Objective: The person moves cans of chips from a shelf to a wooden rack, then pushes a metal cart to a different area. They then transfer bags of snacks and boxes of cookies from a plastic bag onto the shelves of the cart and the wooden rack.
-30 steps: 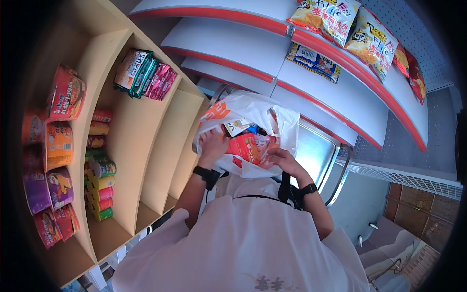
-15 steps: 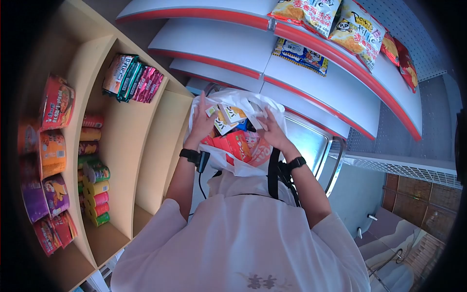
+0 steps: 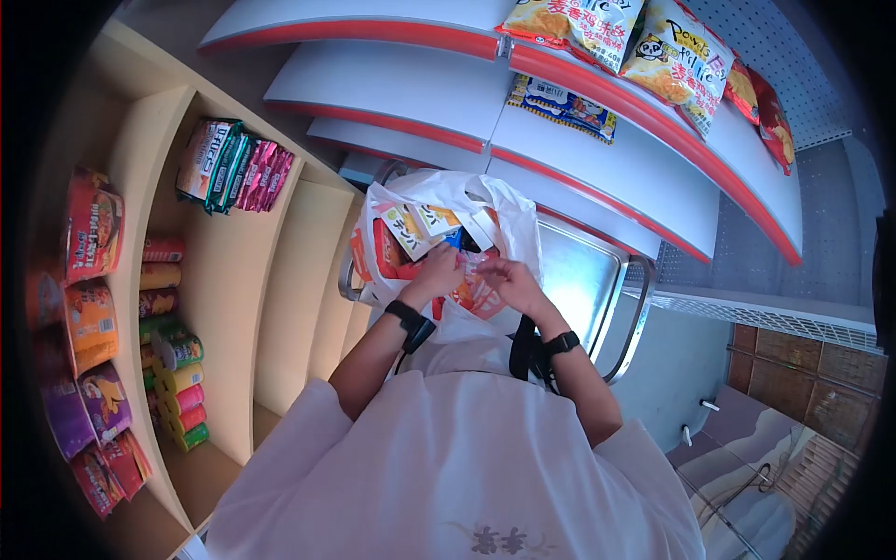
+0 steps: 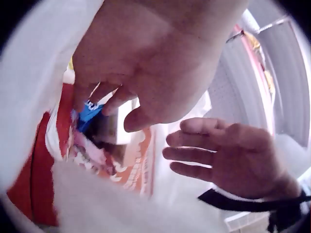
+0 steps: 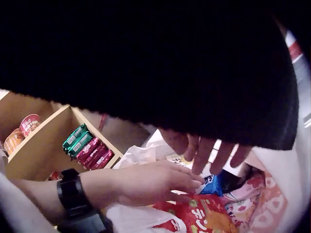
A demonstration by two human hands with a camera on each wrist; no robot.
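A white plastic bag (image 3: pixel 518 219) stands with its mouth spread, filled with snack packs. Inside are white-and-yellow boxes (image 3: pixel 403 233), a red packet (image 5: pixel 206 213) and a small blue packet (image 5: pixel 212 185). My left hand (image 3: pixel 441 273) reaches over the bag's mouth; in the right wrist view its extended fingertips are right at the blue packet. Facing it across the bag is my right hand (image 3: pixel 516 286), and the left wrist view shows that hand's fingers (image 4: pixel 192 154) spread and nearly straight, with nothing in them. A pink packet (image 5: pixel 243 204) lies below the fingers.
Behind the bag, a metal-framed cart (image 3: pixel 574 280) stands before white shelves (image 3: pixel 392 89) with red edges, where chip bags (image 3: pixel 677 65) sit. At left, a wooden shelf (image 3: pixel 280 261) holds cup noodles (image 3: pixel 93 224), stacked cans (image 3: pixel 182 373) and cookie packs (image 3: pixel 229 168).
Both hands first moved outward to the bag's sides, then came together over its middle. The boxes show more fully, and the view has shifted slightly.
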